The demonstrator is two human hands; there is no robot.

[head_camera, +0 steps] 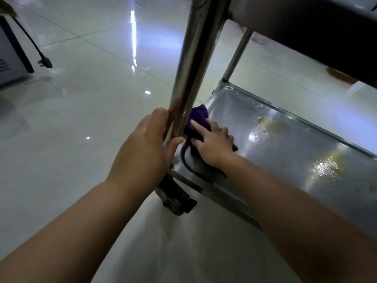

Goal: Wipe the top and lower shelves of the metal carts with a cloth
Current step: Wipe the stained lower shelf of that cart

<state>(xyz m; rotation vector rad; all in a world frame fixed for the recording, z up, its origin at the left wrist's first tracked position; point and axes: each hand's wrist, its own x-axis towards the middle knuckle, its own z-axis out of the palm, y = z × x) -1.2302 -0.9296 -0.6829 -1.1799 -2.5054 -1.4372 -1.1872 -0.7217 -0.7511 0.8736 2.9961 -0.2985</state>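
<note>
Left hand (146,148) wraps the cart's corner post (183,82), fingers closed around it. Right hand (212,142) presses flat, fingers spread, on the purple cloth (196,119) at the lower shelf (285,152) corner. Risk: wet pooling beyond may smear; the caster (176,201) may roll under pressure.

Glossy pale tiled floor (85,111) mirrors ceiling light; grey appliance (10,64), dangling plug (45,62) left.

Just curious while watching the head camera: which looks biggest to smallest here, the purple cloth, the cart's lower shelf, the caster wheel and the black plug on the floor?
1. lower shelf
2. and 3. caster wheel and purple cloth: they look similar, and the right hand hides part of the cloth, so unranked
4. black plug, though it lies farther away
</note>
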